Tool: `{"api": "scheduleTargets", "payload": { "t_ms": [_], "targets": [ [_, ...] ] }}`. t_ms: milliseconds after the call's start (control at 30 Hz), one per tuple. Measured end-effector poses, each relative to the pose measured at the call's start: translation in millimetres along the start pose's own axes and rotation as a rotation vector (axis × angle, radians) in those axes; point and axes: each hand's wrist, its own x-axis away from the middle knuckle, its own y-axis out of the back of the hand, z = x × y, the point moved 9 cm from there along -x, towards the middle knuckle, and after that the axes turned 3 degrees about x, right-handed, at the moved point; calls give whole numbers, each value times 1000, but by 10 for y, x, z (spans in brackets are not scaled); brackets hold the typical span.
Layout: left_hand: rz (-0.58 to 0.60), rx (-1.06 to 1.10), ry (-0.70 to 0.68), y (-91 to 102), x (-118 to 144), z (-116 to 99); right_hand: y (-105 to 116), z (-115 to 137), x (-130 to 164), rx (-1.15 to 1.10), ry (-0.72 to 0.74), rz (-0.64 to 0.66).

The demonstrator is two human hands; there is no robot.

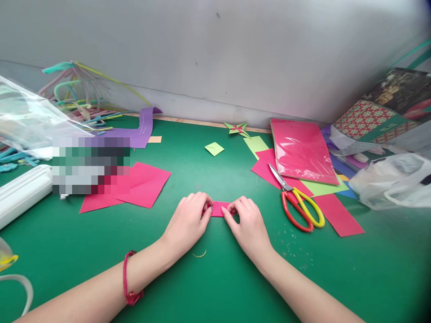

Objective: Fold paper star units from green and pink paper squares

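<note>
Pink paper strip (219,208), centre frame: your left hand (189,220) and right hand (247,224) pinch its ends, folded narrow, folding unfinished.

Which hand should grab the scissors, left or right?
Probably the right hand. The scissors lie on the green table on its side, nearer to it. The left hand sits farther away, and both hands pinch the folded pink paper.
</note>
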Motion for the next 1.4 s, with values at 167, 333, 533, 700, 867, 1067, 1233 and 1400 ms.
{"api": "scheduleTargets", "payload": {
  "t_ms": [167, 333, 533, 700, 867, 1067, 1233, 1400],
  "targets": [
    [5, -47, -19, -3, -1, -21, 8, 12, -1, 54, 8, -1],
    [17, -81, -54, -14, 1, -45, 2, 32, -1, 99, 21, -4],
    [6, -160, -46, -15, -3, -36, -52, 89, 5, 271, 32, 25],
    [-8, -248, -72, -20, -1, -78, -46, 137, 5, 357, 31, 6],
    [-26, -280, -101, -7, 12, -118, -22, 171, 15, 354, 43, -46],
    [-10, -328, -152, 20, 84, -147, -9, 140, 46, 297, 48, -53],
    [-1, -236, -188, 54, 166, -128, 6, 93, 75, 193, 27, -37],
    [12, -61, -180, 74, 154, -25, 38, 50, 87, 60, 37, -9]
  ]
}}
